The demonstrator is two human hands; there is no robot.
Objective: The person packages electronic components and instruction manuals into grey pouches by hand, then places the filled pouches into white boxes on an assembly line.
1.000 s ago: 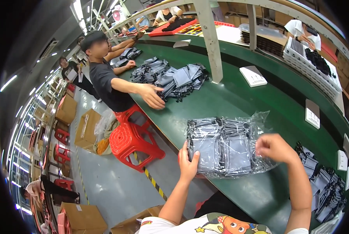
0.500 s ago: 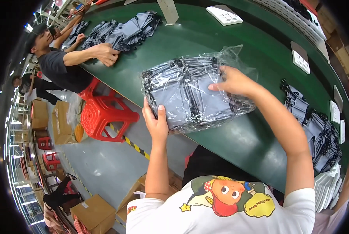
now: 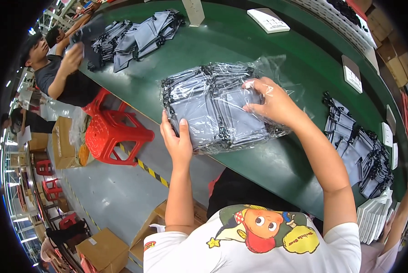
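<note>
Left hand (image 3: 176, 143) grips the clear bag (image 3: 236, 120) at its lower left corner, thumb in front, fingers along the side; right hand (image 3: 274, 102) curves over the bag's upper right, thumb and fingers parted, and whether they pinch the plastic I can't tell! The bag, packed with grey pouches (image 3: 190, 113) in two side-by-side stacks, sits over the near edge of the green table (image 3: 277, 173). Right of the bag, a loose pile (image 3: 359, 148) of more pouches; beyond it to the upper left, another heap (image 3: 138, 38), with a co-worker (image 3: 60, 86) alongside; and left of the bag, a red stool (image 3: 115, 136).
</note>
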